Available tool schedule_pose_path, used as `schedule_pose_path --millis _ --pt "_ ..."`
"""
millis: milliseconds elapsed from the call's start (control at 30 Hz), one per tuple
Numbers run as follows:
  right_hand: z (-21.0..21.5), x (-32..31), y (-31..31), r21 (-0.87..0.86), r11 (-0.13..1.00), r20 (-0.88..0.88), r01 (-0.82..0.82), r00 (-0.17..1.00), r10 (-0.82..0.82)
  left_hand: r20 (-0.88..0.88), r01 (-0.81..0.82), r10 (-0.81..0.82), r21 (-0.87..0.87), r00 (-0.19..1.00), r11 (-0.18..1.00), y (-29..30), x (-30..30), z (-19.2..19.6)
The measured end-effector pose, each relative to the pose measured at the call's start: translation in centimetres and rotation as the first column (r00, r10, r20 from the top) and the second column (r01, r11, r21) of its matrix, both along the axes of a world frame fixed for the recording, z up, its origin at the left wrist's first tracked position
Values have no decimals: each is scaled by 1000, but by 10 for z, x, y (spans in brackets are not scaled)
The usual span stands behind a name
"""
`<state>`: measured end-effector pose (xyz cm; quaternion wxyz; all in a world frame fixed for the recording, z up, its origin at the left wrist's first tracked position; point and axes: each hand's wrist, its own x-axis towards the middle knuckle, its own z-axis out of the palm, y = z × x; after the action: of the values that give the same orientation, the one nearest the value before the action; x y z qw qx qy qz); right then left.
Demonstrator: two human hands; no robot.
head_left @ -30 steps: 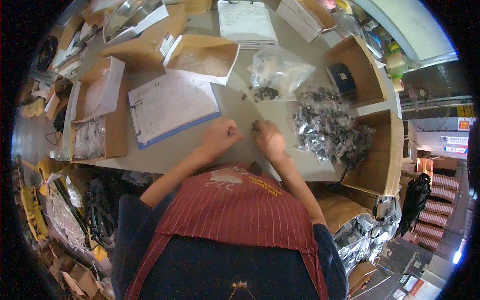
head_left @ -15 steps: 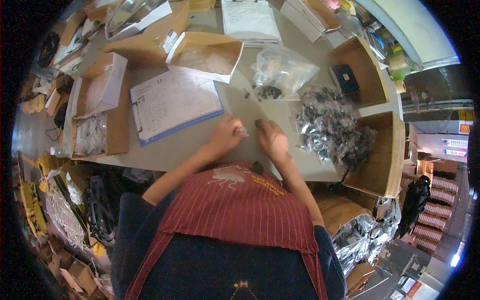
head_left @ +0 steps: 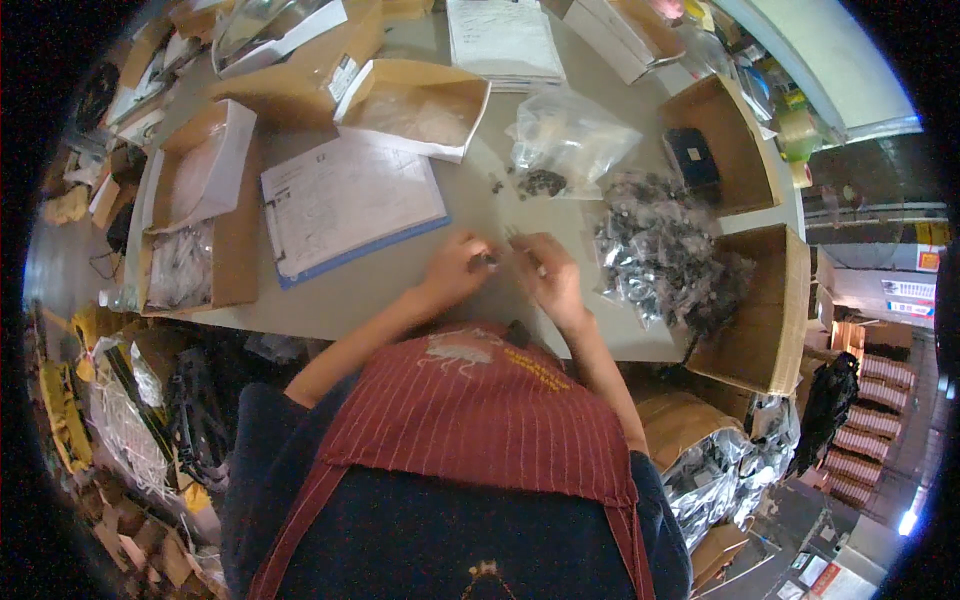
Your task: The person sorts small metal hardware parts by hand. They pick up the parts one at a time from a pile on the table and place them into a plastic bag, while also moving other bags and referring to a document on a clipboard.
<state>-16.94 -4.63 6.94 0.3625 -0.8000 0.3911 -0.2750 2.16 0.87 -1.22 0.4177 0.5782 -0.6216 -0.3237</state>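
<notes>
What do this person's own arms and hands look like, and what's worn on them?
The left hand and right hand wear no gloves; blur hides whether there are rings. Both forearms are bare, with no watch visible. Dark navy sleeves cover the upper arms, beside a maroon apron with thin pale stripes.

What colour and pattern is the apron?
The apron is dark red with thin pale stripes, best seen in the head view.

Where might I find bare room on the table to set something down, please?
One bare patch of table lies between the clipboard, the near edge and the left forearm; another lies between the clipboard and the loose black pieces. It is crowded at right with bagged parts and cartons, and at left with boxes.
</notes>
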Motion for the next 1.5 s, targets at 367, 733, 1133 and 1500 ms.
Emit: schedule_pose_path --millis 367,733,1133,1500 --pt "-56 -4 -34 -389 915 -219 -103 976 16 -63 -30 32 43 997 999 1 1 8" --pt "-3 -6 -18 -90 996 -53 -24 998 20 -22 -45 48 97 999 994 4 1 7" --pt "-49 0 -34 -313 936 -265 -160 961 76 -83 -21 29 98 996 995 -1 0 6" --pt "-67 31 -89 -368 929 -202 39 972 -120 -130 -110 122 95 984 989 -3 3 8"
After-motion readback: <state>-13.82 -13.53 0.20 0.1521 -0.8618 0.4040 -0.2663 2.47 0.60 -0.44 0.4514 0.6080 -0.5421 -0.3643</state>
